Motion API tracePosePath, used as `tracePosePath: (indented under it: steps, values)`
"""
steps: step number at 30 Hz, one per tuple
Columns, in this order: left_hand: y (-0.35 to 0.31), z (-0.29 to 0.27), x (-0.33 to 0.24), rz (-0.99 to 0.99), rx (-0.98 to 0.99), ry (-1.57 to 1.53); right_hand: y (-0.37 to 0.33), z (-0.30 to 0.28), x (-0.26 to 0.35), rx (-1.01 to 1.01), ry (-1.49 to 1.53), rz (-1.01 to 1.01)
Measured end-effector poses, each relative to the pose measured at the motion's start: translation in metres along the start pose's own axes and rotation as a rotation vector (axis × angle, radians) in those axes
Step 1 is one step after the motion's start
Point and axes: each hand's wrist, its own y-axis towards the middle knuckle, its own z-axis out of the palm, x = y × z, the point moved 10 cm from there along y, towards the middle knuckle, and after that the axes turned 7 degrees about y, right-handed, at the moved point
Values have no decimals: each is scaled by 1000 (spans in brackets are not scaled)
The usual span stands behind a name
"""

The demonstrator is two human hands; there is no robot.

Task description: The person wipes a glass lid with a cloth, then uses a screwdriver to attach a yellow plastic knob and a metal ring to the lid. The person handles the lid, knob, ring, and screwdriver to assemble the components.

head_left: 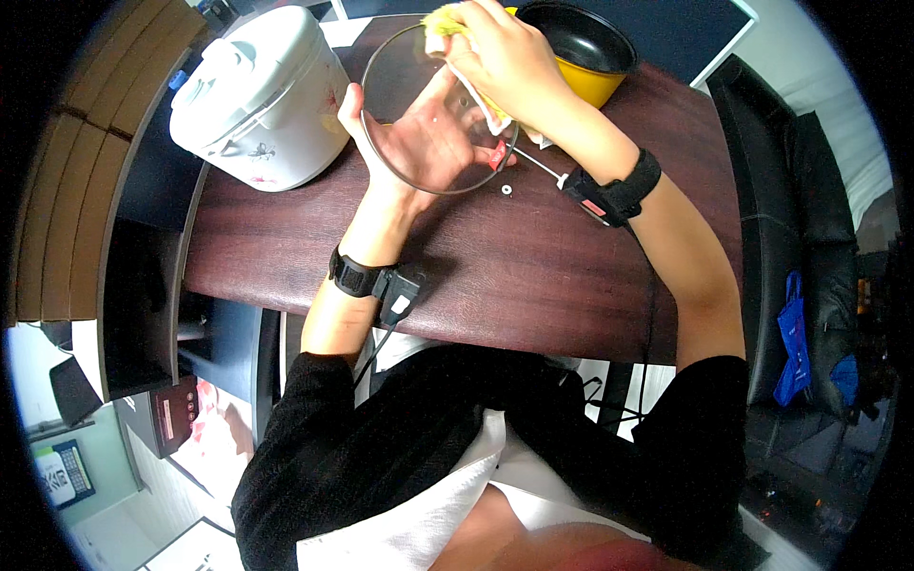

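Observation:
A round, clear glass lid [400,71] with a dark rim is tilted up above the table. My left hand [428,143] supports it from behind, its palm showing through the glass and its thumb outside the left rim. My right hand [509,62] grips a yellow and white cloth [445,21] against the lid's upper right rim. By the lid's lower right edge is a red piece [498,155], and near it a thin metal shaft [535,163] runs toward my right wristband. A small white ring [506,190] lies on the table below.
A white lidded appliance [276,124] with a flower pattern stands at the left of the dark wooden table [552,276]. Behind my right hand is a yellow pot [590,84] with a black inside. Both wrists wear black straps, and a cable hangs from the left one.

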Motion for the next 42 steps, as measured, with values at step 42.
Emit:
tracePosePath:
  steps: [42]
  values:
    - [-4, -1, -11, 78, -53, 76, 15, 0, 0, -73, -9, 60]
